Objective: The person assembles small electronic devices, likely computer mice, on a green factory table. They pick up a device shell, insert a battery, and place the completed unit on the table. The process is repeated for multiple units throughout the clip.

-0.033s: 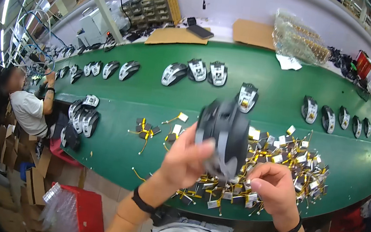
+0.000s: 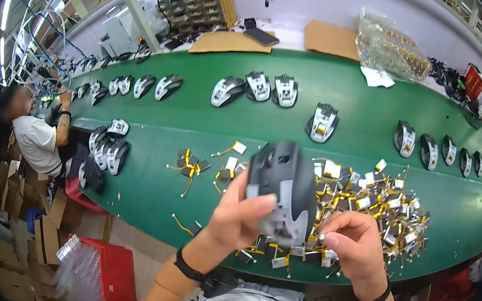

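My left hand (image 2: 229,218) grips a black and grey computer mouse (image 2: 284,192), thumb across its grey underside, and holds it above the bench. Part of the mouse is blurred. Close to its right side, my right hand (image 2: 356,243) is closed in a pinch, with a small white plug (image 2: 322,237) at the fingertips; whatever hangs from the plug is hidden. Beneath and around both hands lies a heap of flat batteries (image 2: 394,202) with yellow leads and white plugs. A smaller cluster of batteries (image 2: 190,164) lies to the left.
More mice (image 2: 322,123) stand in a row along the green bench (image 2: 354,113). Several others (image 2: 111,152) are bunched at the left edge. A co-worker (image 2: 38,134) sits at far left. Cardboard (image 2: 333,39) and bubble wrap (image 2: 386,45) lie along the back.
The mouse in my left hand has moved slightly down and left and turned, showing more of its grey underside. My right hand keeps its pinch almost in place.
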Demonstrator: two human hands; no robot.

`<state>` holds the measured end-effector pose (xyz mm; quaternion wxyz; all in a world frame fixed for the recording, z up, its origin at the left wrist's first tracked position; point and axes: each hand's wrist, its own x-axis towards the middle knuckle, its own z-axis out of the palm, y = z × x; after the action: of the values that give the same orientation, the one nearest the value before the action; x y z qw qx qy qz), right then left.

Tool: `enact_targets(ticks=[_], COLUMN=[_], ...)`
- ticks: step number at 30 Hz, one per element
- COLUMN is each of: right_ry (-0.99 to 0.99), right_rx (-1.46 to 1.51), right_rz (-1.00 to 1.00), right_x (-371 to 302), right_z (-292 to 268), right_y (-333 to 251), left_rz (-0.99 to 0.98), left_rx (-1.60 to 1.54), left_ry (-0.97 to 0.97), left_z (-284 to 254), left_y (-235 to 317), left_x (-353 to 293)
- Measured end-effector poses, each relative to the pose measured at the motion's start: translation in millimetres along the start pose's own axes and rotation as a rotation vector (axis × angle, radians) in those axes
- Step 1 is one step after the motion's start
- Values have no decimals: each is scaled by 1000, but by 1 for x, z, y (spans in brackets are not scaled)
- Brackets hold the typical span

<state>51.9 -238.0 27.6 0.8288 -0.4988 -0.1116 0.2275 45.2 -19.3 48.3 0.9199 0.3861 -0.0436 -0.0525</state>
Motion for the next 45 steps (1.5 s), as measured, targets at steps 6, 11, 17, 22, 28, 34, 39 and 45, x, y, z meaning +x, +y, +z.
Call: enact_targets(ticks=[6,11,17,22,28,34,39,45], right_ry=[73,-36,-174,-206,-288,-275,-327,-373], right_rx=[-230,-1234,-1540,-1628,-1614,-1619,-1630,-1493], right_rz=[-138,-731,-933,-997,-996,-972,-998,-858], right_x=[-11,-6,9,13,16,17,18,29], right_z=[37,56,76,85,87,91,93,94], right_y=[28,14,11,12,18,22,25,25], left_rz=[-18,-58,-71,-43,-96,-102,-105,-74], left_rx=[-190,-291,-59,-48,-133,-193,-209,-166], left_ry=[-16,-130,44,117,105,145,71,172], left_z=[-21,-38,-41,-42,-51,-53,-63,-63], left_y=[-20,-18,-12,-14,-13,-15,-18,-16], left_x=[-32,-45,-57,-57,-59,-62,-65,-64])
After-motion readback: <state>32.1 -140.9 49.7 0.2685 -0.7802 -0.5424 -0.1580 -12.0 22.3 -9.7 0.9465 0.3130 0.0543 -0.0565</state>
